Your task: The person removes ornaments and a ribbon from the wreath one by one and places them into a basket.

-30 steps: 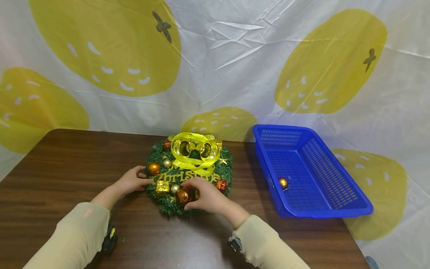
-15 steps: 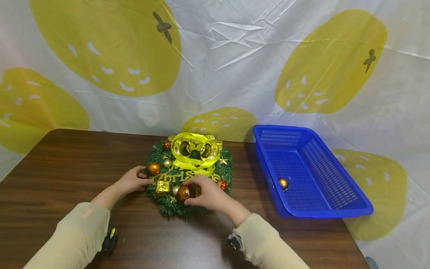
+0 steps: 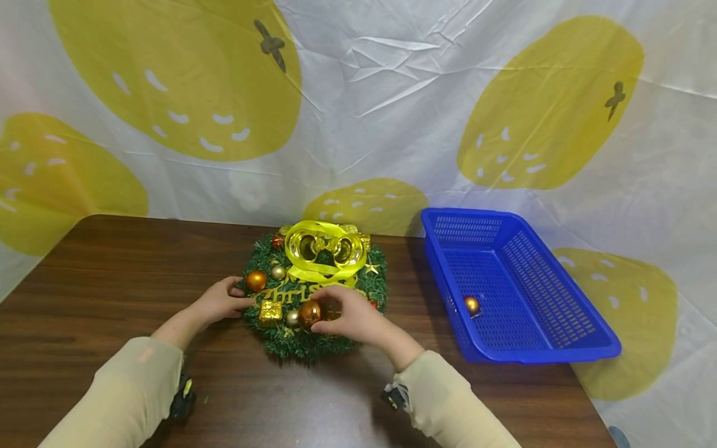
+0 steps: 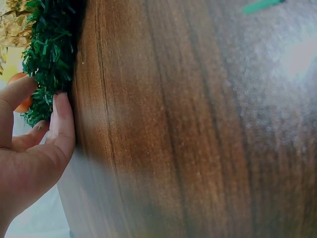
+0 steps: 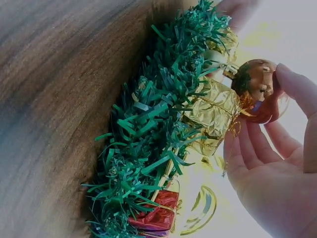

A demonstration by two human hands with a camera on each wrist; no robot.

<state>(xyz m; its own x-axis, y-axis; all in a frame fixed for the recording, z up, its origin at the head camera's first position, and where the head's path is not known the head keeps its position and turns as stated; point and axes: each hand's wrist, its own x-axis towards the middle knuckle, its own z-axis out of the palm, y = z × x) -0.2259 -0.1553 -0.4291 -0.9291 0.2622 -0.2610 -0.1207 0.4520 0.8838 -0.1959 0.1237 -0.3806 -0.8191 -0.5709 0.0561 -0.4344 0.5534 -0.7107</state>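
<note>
A green tinsel Christmas wreath (image 3: 302,352) lies on the table, decorated with gold lettering, baubles, small wrapped boxes and golden bells under a yellow ribbon (image 3: 327,274). At its left edge, my left hand (image 3: 217,301) grips the tinsel, thumb above and fingers low along the side in the left wrist view. My right hand (image 3: 357,316) pinches a shiny copper bauble (image 3: 310,315) over the wreath's front part. In the right wrist view, the bauble (image 5: 260,91) shows its gold cap facing the wreath, beside a gold foil box (image 5: 210,109). An orange bauble (image 3: 256,280) sits near my left fingers.
To the right stands a blue plastic basket (image 3: 551,357) with one small gold bauble (image 3: 472,305) inside. The brown wooden table (image 3: 123,274) meets a white curtain (image 3: 386,112) printed with yellow fruit at the back.
My right hand has shifted slightly up and to the right with the copper bauble, which has lifted from its spot on the wreath. My left hand stays in place.
</note>
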